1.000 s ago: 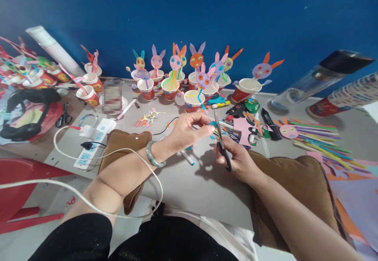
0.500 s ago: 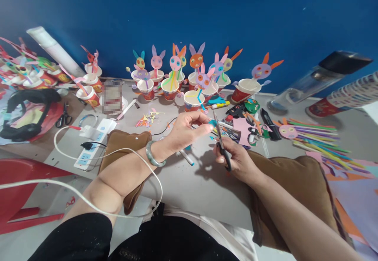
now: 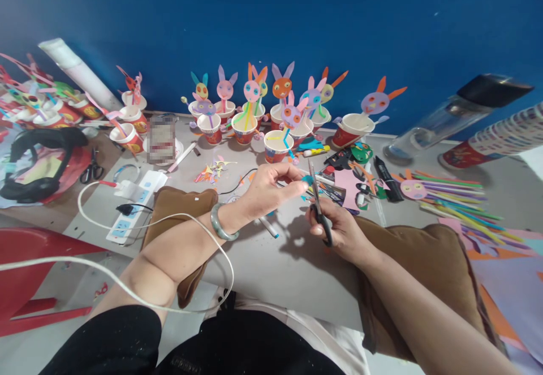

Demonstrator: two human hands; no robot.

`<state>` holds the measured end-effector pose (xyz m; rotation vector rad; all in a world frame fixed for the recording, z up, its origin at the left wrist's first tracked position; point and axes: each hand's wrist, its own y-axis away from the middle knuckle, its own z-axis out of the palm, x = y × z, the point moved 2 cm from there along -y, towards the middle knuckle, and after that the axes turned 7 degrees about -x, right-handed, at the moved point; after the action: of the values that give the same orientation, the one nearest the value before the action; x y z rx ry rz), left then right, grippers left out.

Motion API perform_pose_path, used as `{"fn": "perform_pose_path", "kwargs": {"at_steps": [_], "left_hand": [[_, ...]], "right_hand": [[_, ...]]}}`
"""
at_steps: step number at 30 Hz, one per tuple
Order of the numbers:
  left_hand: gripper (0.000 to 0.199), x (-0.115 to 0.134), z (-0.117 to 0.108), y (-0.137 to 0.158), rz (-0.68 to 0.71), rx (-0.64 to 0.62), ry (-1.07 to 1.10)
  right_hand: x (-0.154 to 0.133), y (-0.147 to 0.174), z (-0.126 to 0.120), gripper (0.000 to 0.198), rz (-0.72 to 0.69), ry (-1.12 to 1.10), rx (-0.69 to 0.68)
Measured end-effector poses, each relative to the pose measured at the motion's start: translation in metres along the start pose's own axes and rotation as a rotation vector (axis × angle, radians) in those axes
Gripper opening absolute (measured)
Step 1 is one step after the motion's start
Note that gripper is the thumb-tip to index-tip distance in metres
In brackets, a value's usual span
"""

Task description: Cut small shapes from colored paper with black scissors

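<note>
Between thumb and fingers, my left hand (image 3: 275,190) pinches a small teal piece of paper (image 3: 307,180). A pair of scissors (image 3: 321,222) with black handles is gripped in my right hand (image 3: 341,229), blades pointing up and away from me. The blades lie right beside the teal paper; whether they touch it I cannot tell. Below my left hand a grey marker (image 3: 268,227) with a blue end lies on the table. Behind both hands stands a paper cup (image 3: 278,147) with a pink rabbit face on a coloured stem.
More rabbit-face cups (image 3: 245,129) line the blue wall. Brown cushions (image 3: 407,267) lie under both forearms. A white cable (image 3: 182,215) crosses my left arm near a power strip (image 3: 138,208). Coloured strips (image 3: 458,194), a glass bottle (image 3: 441,123) and stacked cups (image 3: 492,140) are on the right.
My left hand has lowered very slightly, with the teal paper still pinched. The scissors stay beside the paper in my right hand, almost unmoved.
</note>
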<state>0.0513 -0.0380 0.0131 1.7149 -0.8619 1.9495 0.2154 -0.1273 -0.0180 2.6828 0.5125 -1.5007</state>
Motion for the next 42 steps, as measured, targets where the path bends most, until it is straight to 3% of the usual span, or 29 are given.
{"fn": "perform_pose_path", "kwargs": {"at_steps": [26, 32, 42], "left_hand": [[0.012, 0.0089, -0.0028, 0.0002, 0.035, 0.025, -0.009], [0.017, 0.0047, -0.0012, 0.0018, -0.026, 0.015, -0.024], [0.013, 0.0002, -0.0016, 0.0011, 0.001, -0.002, -0.039]], "right_hand": [[0.0018, 0.0003, 0.0011, 0.066, -0.007, -0.004, 0.021], [0.0021, -0.0002, 0.0012, 0.066, 0.006, -0.004, 0.017], [0.0033, 0.0003, 0.0013, 0.065, 0.013, 0.005, 0.007]]}}
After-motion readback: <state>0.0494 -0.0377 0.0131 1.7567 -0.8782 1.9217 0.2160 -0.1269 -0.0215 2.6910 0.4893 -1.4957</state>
